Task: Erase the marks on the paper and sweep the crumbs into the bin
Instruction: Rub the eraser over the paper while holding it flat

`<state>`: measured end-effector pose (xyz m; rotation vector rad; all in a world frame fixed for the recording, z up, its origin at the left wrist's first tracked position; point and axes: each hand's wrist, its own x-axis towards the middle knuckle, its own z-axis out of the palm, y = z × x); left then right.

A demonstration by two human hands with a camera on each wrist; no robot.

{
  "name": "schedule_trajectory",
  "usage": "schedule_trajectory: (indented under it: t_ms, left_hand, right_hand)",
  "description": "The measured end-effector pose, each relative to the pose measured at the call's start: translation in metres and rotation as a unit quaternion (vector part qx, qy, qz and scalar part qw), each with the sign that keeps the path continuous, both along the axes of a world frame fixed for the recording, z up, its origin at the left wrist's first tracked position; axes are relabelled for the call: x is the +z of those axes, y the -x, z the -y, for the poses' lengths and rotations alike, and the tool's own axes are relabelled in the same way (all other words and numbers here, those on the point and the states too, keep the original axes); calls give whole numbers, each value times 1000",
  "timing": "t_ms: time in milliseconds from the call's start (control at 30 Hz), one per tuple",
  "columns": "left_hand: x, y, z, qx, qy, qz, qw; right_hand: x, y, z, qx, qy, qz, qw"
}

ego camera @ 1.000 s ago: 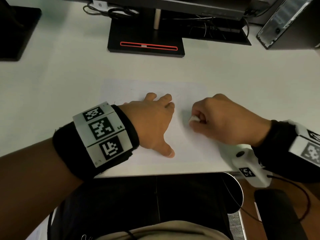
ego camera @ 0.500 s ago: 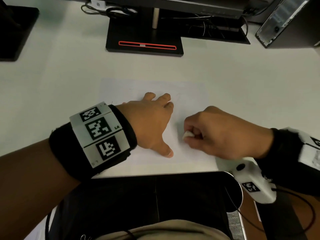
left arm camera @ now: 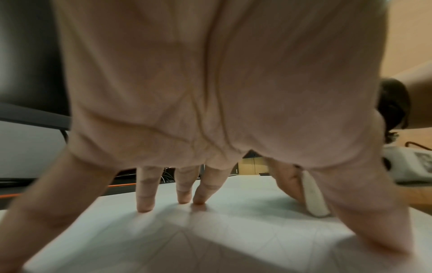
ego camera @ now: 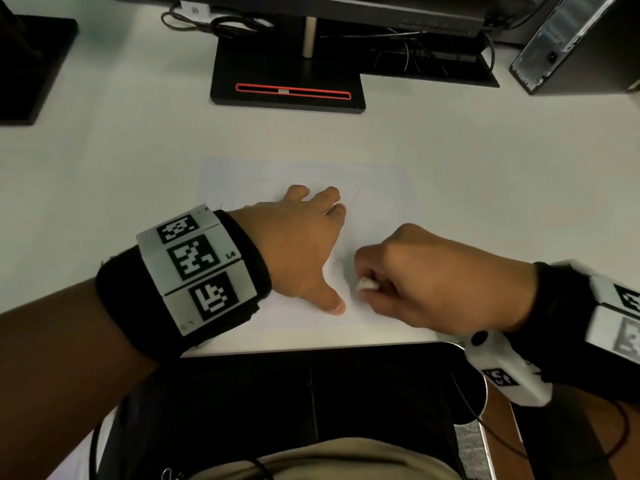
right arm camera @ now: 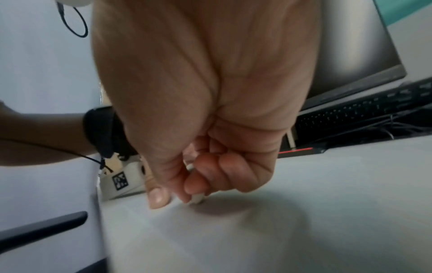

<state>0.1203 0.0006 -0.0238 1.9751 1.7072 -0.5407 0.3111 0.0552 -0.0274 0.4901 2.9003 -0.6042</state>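
Note:
A white sheet of paper [ego camera: 239, 181] lies on the white desk near its front edge, with faint pencil lines [ego camera: 355, 194] on it. My left hand [ego camera: 298, 244] lies spread on the paper and presses it down with straight fingers [left arm camera: 146, 192]. Just right of the left thumb, my right hand [ego camera: 415, 282] is curled round a small white eraser [ego camera: 367, 284], whose tip touches the paper [right arm camera: 304, 230]. The eraser [left arm camera: 314, 199] also shows in the left wrist view, and its tip [right arm camera: 197, 199] pokes out under the fingers in the right wrist view. No crumbs or bin can be made out.
A black monitor stand [ego camera: 287, 81] with a red stripe sits behind the paper, with cables [ego camera: 221, 24] and a keyboard [right arm camera: 350, 114] around it. A computer case [ego camera: 571, 43] stands at the back right. A dark block [ego camera: 31, 64] sits at the back left. The desk edge [ego camera: 311, 348] is close to my body.
My right hand has slid the eraser down and to the left across the paper, toward the left thumb. The left hand stays in place on the sheet.

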Motion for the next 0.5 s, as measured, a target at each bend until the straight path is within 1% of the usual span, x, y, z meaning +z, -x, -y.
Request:
schedule_trajectory:
  t_ms: [67, 133, 200, 267, 333, 433, 500]
  left_hand:
    - [0, 0, 0, 0, 3, -3, 1000]
    - [1, 0, 0, 1, 7, -5, 1000]
    - [1, -1, 0, 0, 7, -7, 1000]
    - [1, -1, 0, -1, 5, -7, 1000]
    - [2, -1, 0, -1, 4, -8, 1000]
    - [2, -1, 0, 2, 7, -7, 1000]
    - [2, -1, 0, 1, 6, -5, 1000]
  right_hand:
    - [3, -3, -7, 0, 9, 0, 1000]
    - [4, -2, -18, -29, -20, -11, 999]
    - [1, -1, -15, -26, -42, -13, 999]
    - [-1, -1, -4, 9, -14, -4, 1000]
    - [0, -5, -4, 19, 19, 4, 1000]
    - [3, -7, -20, -28, -12, -16, 999]
    - [2, -6, -16, -25, -29, -14, 999]
